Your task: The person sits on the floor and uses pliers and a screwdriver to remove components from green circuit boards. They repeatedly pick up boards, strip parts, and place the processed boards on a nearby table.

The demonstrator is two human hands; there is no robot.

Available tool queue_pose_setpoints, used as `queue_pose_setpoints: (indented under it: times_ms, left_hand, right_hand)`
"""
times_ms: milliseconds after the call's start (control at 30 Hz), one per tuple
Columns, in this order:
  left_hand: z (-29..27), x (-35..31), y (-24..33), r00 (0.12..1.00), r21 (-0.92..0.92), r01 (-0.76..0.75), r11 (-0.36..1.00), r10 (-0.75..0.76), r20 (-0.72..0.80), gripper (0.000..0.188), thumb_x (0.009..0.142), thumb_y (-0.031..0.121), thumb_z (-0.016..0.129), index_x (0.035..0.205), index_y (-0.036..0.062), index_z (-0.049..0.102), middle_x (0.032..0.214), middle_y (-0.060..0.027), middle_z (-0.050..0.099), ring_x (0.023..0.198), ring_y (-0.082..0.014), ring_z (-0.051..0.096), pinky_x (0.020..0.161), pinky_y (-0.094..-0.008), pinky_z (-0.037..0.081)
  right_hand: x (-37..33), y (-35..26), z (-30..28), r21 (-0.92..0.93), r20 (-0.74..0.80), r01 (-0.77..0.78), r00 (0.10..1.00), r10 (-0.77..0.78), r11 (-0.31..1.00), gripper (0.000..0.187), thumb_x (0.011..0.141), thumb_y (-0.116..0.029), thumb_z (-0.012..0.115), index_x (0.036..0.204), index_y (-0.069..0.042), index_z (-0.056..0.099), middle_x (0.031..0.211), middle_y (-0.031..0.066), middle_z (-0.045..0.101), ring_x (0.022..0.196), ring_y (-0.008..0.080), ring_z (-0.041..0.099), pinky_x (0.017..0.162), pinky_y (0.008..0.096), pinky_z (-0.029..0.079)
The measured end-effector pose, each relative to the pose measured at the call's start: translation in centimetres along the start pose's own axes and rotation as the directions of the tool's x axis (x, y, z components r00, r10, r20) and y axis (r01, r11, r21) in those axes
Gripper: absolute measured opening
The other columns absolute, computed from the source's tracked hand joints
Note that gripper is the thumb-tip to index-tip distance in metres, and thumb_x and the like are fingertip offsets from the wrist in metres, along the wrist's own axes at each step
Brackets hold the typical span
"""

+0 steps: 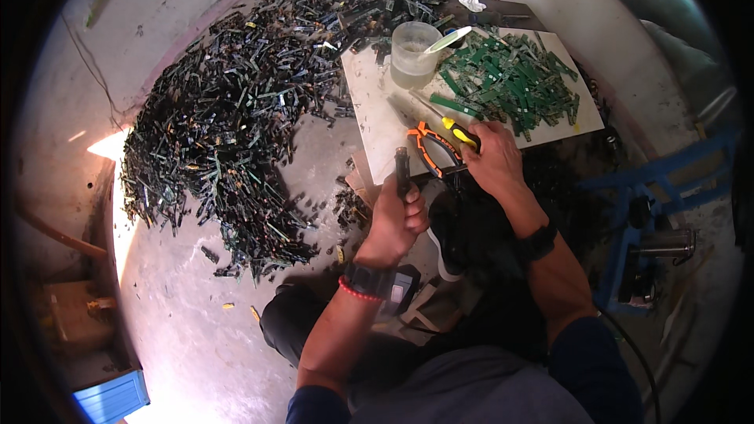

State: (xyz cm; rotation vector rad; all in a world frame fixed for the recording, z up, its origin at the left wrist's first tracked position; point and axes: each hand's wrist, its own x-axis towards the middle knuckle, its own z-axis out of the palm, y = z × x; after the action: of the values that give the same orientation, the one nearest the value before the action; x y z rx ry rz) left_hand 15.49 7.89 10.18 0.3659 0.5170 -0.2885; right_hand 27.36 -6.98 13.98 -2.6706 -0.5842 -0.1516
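My left hand [395, 220] is closed around a narrow dark strip-shaped part [403, 170], which stands up out of the fist just off the board's near edge. In my right hand [498, 159] is the back end of a yellow and black screwdriver [459, 132]; its shaft points away to the left over the white board [378, 122]. Between the two hands, pliers with orange and black handles [424, 149] lie at the board's near edge. Beyond my right hand a heap of green circuit boards [510, 78] covers the board's right part.
A cloudy plastic tub [415, 55] stands at the board's far side, a pale green-white tool [448, 40] leaning at its rim. A large heap of dark strip parts [236, 118] spreads over the floor at left. A blue metal frame [660, 180] stands at right.
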Motion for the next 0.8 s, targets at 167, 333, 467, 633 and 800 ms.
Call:
queue_pose_setpoints:
  times_ms: [167, 333, 467, 633, 800]
  left_hand:
    - [0.1, 0.6, 0.6, 1.0, -0.003, 0.0, 1.0, 0.0, 0.015, 0.054, 0.096, 0.054, 0.022, 0.063, 0.0138, 0.037, 0.052, 0.0053, 0.024, 0.041, -0.009, 0.017, 0.038, -0.0239, 0.016]
    - [-0.7, 0.7, 0.4, 0.998, 0.007, 0.001, 1.0, -0.001, 0.063, 0.053, 0.096, 0.053, 0.021, 0.065, 0.0136, 0.037, 0.053, 0.0052, 0.024, 0.041, -0.0087, 0.017, 0.039, -0.0236, 0.016]
    - [-0.8, 0.3, 0.1, 0.995, 0.029, 0.003, 1.0, -0.005, 0.098, 0.053, 0.096, 0.055, 0.022, 0.066, 0.0141, 0.036, 0.053, 0.0056, 0.024, 0.041, -0.0079, 0.017, 0.038, -0.0227, 0.014]
    - [-1.0, -0.4, -0.4, 0.999, 0.026, -0.012, 1.0, 0.011, 0.041, 0.053, 0.094, 0.058, 0.024, 0.066, 0.0144, 0.035, 0.053, 0.0067, 0.022, 0.041, -0.0068, 0.015, 0.037, -0.0215, 0.013]
    - [0.0, -0.5, -0.3, 0.999, 0.008, 0.027, 1.0, -0.026, -0.044, 0.053, 0.094, 0.059, 0.025, 0.067, 0.0147, 0.035, 0.053, 0.0072, 0.021, 0.041, -0.0064, 0.014, 0.037, -0.021, 0.013]
  right_hand:
    - [0.7, -0.2, -1.4, 0.301, 0.017, -0.118, 0.993, 0.118, 0.946, 0.024, 0.084, -0.022, 0.063, 0.099, -0.004, 0.06, 0.089, 0.0128, 0.061, 0.077, 0.0294, 0.057, 0.071, 0.0351, 0.047]
    - [-0.4, -0.8, -2.4, 0.758, -0.22, 0.078, 0.965, 0.141, 0.648, 0.017, 0.084, -0.012, 0.067, 0.094, 0.0, 0.059, 0.078, 0.0003, 0.055, 0.068, 0.0054, 0.045, 0.06, 0.0202, 0.04]
    - [-0.8, -2.9, -5.0, 0.846, -0.237, 0.107, 0.953, 0.189, 0.522, 0.011, 0.083, -0.006, 0.065, 0.09, 0.0, 0.06, 0.079, -0.0024, 0.054, 0.07, 0.003, 0.044, 0.061, 0.0172, 0.038]
    - [0.3, -5.7, -8.1, 0.657, -0.367, 0.283, 0.93, -0.031, 0.699, 0.014, 0.079, -0.005, 0.07, 0.077, 0.0, 0.057, 0.065, -0.0028, 0.053, 0.059, 0.0004, 0.042, 0.051, 0.0169, 0.037]
    - [0.9, -7.0, -7.4, 0.636, -0.438, 0.358, 0.897, -0.062, 0.684, 0.017, 0.076, 0.0, 0.068, 0.069, -0.002, 0.053, 0.054, -0.003, 0.049, 0.053, -0.0002, 0.041, 0.045, 0.018, 0.035]
